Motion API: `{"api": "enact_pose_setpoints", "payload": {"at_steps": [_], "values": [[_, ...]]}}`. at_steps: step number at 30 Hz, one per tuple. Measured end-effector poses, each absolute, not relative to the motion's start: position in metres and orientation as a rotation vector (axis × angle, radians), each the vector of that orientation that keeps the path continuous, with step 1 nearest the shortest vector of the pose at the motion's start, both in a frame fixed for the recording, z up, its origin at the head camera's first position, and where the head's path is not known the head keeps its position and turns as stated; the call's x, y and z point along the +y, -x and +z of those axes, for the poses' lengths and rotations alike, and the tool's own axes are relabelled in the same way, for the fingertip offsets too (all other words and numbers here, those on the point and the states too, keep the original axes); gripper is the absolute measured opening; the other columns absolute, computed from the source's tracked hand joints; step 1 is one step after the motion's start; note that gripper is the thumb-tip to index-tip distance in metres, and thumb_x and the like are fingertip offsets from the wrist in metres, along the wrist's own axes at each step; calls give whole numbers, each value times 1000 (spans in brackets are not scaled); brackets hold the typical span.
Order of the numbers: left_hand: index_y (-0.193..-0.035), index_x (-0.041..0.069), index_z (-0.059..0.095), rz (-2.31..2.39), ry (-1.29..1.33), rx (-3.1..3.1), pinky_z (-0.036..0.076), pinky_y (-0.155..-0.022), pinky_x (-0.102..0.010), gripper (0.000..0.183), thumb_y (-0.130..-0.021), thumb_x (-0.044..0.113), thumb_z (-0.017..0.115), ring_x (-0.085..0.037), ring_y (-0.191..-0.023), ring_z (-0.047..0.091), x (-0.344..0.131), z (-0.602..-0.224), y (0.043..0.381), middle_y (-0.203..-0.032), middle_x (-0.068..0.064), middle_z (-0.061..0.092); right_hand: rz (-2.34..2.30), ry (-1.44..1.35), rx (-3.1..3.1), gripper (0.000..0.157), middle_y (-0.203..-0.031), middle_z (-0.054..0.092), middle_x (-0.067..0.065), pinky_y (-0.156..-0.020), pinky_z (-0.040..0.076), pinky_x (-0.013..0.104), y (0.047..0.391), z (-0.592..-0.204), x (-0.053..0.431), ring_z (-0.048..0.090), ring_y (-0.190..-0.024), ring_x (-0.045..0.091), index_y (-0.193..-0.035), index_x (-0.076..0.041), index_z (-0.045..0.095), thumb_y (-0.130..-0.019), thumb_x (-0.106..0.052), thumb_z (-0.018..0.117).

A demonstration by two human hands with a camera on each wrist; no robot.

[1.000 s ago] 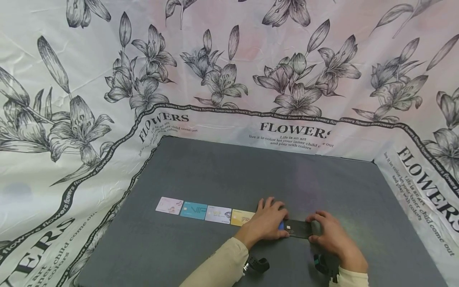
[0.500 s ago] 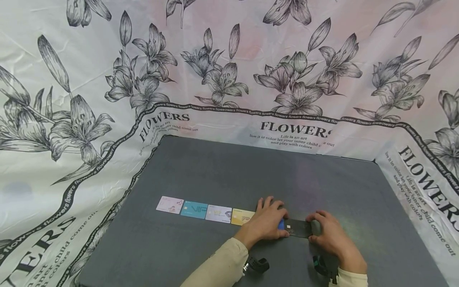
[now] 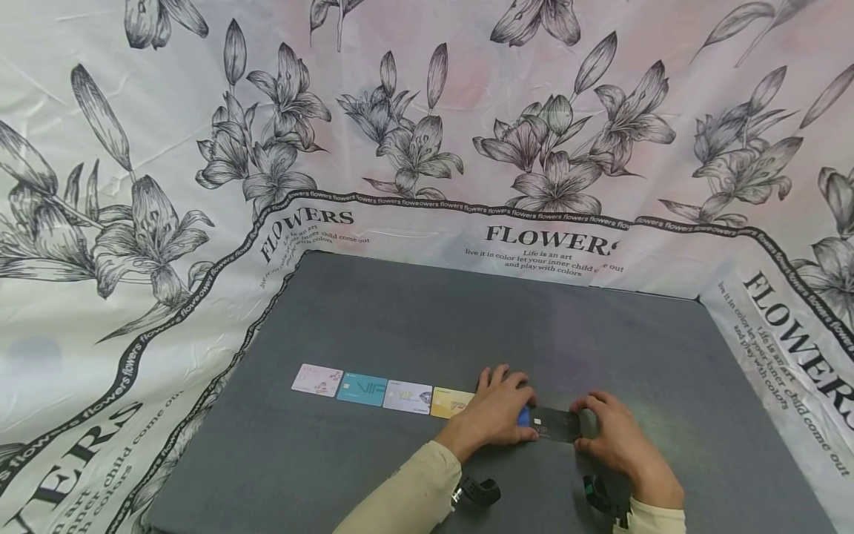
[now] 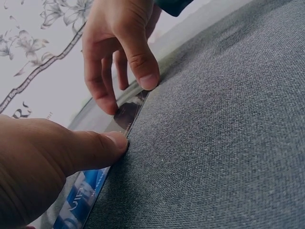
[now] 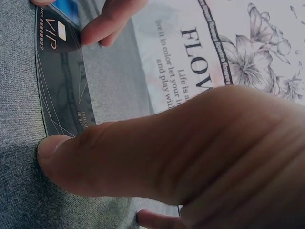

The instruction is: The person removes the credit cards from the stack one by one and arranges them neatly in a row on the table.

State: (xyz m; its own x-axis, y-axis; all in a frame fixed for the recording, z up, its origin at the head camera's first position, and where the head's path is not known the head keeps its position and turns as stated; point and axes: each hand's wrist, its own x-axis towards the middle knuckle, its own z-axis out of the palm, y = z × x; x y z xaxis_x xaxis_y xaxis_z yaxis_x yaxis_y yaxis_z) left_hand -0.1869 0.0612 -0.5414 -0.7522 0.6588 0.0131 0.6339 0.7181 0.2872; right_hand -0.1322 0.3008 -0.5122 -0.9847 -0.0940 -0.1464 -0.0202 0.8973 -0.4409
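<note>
A black VIP card (image 3: 556, 425) lies flat on the grey table at the right end of a row of cards. My left hand (image 3: 497, 408) reaches over a blue card (image 3: 523, 417), mostly covered by it, and pinches the black card's left end between thumb and a fingertip on opposite long edges. At the other end, my right hand (image 3: 614, 434) pinches the black card the same way, its thumb (image 5: 55, 145) at the near corner. The right wrist view shows the blue and black cards meeting end to end or nearly so.
Leftward from the blue card run a yellow card (image 3: 448, 403), a pale lilac card (image 3: 407, 397), a teal VIP card (image 3: 361, 389) and a pink card (image 3: 316, 380). A flower-printed cloth (image 3: 414, 111) rises along the table's (image 3: 414, 319) back and sides.
</note>
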Motion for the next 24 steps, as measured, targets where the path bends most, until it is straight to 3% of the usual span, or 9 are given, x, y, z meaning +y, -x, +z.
{"api": "enact_pose_setpoints", "payload": {"at_steps": [5,9,17,24], "values": [[-137,40,71,423,-1072,2827,31,-132,-56,47,-96,61,80,-29,-163,35,60,-541,186,-168,8,48,-678,109,2899,49,-154,45,45,-107,41,82,132,-511,302,41,-141,70,-122,-7,72,-80,-7,95],[-140,38,70,443,-1091,2840,33,-131,-55,51,-96,62,78,-30,-161,37,57,-541,188,-168,6,48,-686,200,2935,55,-145,55,42,-104,47,77,134,-510,306,51,-134,66,-126,-2,71,-78,-9,96],[-148,30,66,529,-1088,2856,35,-130,-55,55,-101,56,76,-34,-161,38,42,-525,200,-168,0,49,-661,194,2872,56,-147,52,43,-100,49,75,143,-497,312,52,-134,66,-142,4,63,-96,-19,84],[-152,26,64,572,-1018,2865,32,-132,-58,54,-105,52,73,-34,-164,32,20,-504,222,-172,-2,45,-603,250,2970,54,-143,57,42,-101,49,75,152,-486,314,56,-131,64,-143,8,62,-99,-18,81]]}}
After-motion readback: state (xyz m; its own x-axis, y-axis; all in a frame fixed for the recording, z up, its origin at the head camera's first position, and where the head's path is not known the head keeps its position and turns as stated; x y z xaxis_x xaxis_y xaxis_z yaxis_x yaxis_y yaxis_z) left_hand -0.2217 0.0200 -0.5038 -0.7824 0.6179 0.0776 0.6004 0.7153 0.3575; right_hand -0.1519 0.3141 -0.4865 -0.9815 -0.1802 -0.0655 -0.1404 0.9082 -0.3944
